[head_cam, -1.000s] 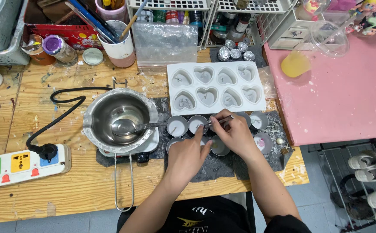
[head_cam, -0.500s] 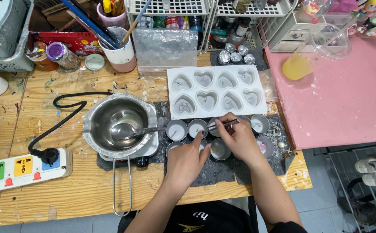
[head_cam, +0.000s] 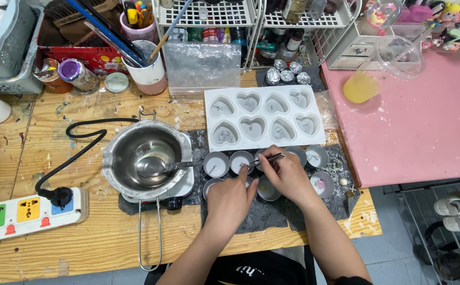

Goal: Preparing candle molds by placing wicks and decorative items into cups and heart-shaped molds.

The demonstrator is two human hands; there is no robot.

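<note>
A person's 2 hands work over a cluster of small round metal cups (head_cam: 217, 164) on a dark mat (head_cam: 272, 208) at the 6 o'clock edge of a wooden surface (head_cam: 82, 232). The right hand (head_cam: 288, 177) has its grip pinched closed on thin metal tweezers (head_cam: 266, 158), tips pointing toward 9 o'clock over the cup (head_cam: 240, 161) just beside the left index finger. The left hand (head_cam: 230, 198) holds nothing; its fingers are loosely curled with the index stretched out to that cup's rim, steadying it. At 12 o'clock, just beyond the cups, lies a white heart mould (head_cam: 264, 117). At 9 o'clock a steel pot (head_cam: 145, 158) with a spoon (head_cam: 158, 166) sits on a small heater. Risks, as a judgement: the cups stand touching, so a nudge from either wrist could tip several, and a slip of the tweezers could drop whatever they carry off-centre; what they carry is too small to see.
</note>
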